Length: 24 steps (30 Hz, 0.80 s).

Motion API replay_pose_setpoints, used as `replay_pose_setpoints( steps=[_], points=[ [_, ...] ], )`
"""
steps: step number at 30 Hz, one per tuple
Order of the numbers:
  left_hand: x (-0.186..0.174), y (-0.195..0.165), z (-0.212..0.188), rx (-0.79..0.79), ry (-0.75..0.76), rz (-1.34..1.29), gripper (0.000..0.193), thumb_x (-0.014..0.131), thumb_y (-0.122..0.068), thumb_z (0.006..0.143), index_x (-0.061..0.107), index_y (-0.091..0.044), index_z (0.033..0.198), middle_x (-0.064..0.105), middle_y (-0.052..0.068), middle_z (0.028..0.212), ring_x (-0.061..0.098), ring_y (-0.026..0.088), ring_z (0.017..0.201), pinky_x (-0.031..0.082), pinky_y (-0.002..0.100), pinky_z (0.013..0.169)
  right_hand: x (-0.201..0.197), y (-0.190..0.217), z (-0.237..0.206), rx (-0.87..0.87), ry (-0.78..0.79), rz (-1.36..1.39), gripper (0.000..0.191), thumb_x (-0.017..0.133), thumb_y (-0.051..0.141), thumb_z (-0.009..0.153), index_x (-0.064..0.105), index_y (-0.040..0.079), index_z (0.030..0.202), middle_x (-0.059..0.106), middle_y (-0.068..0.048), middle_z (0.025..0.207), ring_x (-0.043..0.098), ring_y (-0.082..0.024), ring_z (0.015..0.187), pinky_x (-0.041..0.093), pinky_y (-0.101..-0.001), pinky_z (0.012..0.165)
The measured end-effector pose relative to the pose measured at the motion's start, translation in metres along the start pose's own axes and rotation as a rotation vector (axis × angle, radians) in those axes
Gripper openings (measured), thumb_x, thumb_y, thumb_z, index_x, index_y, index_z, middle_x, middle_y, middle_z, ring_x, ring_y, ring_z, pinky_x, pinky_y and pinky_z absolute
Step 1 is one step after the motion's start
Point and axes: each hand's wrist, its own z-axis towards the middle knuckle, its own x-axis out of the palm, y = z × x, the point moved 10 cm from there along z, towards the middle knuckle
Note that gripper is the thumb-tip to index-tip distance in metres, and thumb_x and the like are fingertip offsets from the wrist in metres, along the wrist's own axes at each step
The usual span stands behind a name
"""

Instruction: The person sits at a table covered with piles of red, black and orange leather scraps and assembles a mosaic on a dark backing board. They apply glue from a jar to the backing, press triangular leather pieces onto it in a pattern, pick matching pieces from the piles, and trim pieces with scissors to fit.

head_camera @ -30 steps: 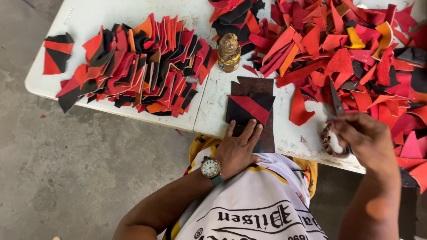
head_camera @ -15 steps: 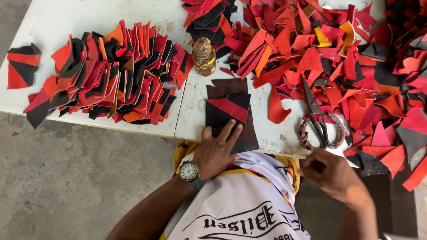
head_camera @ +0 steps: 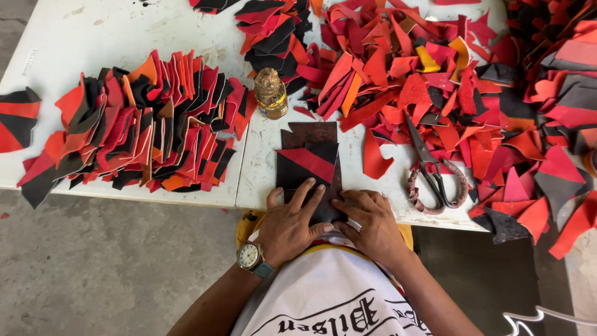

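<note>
Both hands lie flat on a dark patch (head_camera: 309,167) at the near edge of the white table (head_camera: 124,31). The left hand (head_camera: 287,227), with a watch (head_camera: 250,256) on its wrist, has its fingers spread and pressed on the patch's lower left part. The right hand (head_camera: 368,224) sits just beside it, fingers together and pointing left, covering the lower right corner. Neither hand grips anything; both are open, palms down.

The patch is a dark brown and black piece with a red diagonal stripe across its middle. Its upper half shows clear of the hands and reaches away from the person, towards a small bottle (head_camera: 271,93) standing upright just beyond its far end.

Scissors (head_camera: 433,171) with wrapped handles lie on the table to the right of the right hand, near it but not touching. A fanned stack (head_camera: 143,124) of red, black and orange pieces lies to the left of the patch, well apart from the left hand. A loose heap (head_camera: 472,87) of red and black scraps fills the table's right side.
</note>
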Motion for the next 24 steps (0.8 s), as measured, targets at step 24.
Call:
replay_pose_setpoints(
  steps=[24],
  points=[
    [0.011, -0.008, 0.007, 0.044, -0.088, 0.05, 0.076, 0.061, -0.053, 0.091, 0.042, -0.009, 0.149, 0.037, 0.019, 0.156, 0.074, 0.025, 0.089, 0.021, 0.059, 0.109, 0.0, -0.019, -0.021, -0.023, -0.124, 0.025, 0.032, 0.086, 0.024, 0.072, 0.076, 0.018, 0.101, 0.068, 0.0, 0.122, 0.06, -0.025, 0.113, 0.044, -0.0436, 0.097]
  ],
)
